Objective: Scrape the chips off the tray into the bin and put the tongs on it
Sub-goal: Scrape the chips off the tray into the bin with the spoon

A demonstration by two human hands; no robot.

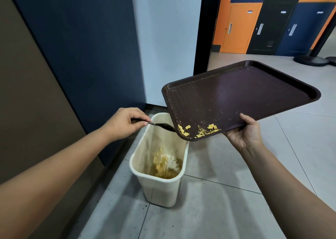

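Right hand (242, 132) grips tilted tray (241, 97) over bin (160, 189), left hand (125, 123) pinches tongs (163, 126) at tray's low corner; last chips (211, 127) cling there, so probably tilt steeper, sweep along lip toward bin.

Orange door (238, 26): small plate (250, 12), white with a blue band; the writing is too small to read.
Black door (267, 26): small white plate (283, 12); no letters can be made out.
Blue door (300, 28): small white plate (320, 12); also not readable.
Tray (236, 93): no text or brand is visible.
Bin (160, 189): no label or mark is visible.
Readable text in total: none.
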